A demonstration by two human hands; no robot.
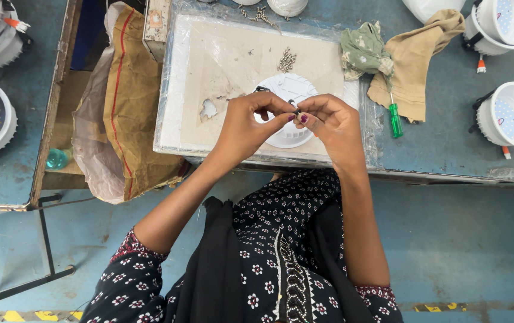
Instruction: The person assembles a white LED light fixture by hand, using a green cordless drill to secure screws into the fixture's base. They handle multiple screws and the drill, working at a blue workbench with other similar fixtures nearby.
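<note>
Pinching one clip point(296, 110) (two hands).

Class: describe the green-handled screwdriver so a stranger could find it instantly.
Start at the pale work board on the blue bench. Just past its right edge lie two crumpled cloths. The screwdriver pokes out below them, the only bright green, translucent-handled tool there.

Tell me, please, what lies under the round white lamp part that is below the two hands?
The round white lamp part rests on a beige board with a torn hole. The left hand and right hand cover its middle, so that area stays hidden.
</note>
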